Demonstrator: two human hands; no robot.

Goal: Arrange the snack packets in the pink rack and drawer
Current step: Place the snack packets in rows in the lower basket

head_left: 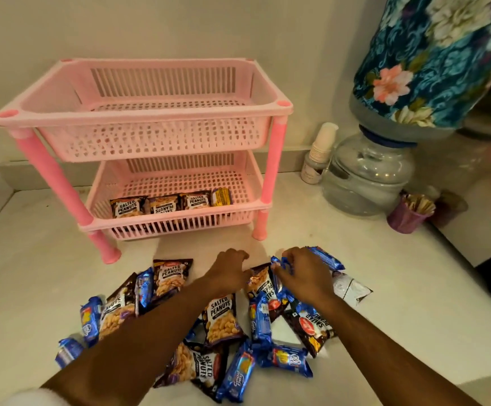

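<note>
A pink two-tier rack stands at the back of the white counter. Its top basket holds nothing I can see. The lower basket holds three salted peanut packets and a yellow packet in a row along its front. A heap of peanut packets and blue biscuit packets lies in front of the rack. My left hand is over the heap's far edge, fingers curled at a peanut packet. My right hand grips a blue biscuit packet.
A water dispenser jar with a floral-covered bottle stands at the right. Beside it are a small white bottle and a purple cup with sticks. A white packet lies right of the heap. Walls close the back and left.
</note>
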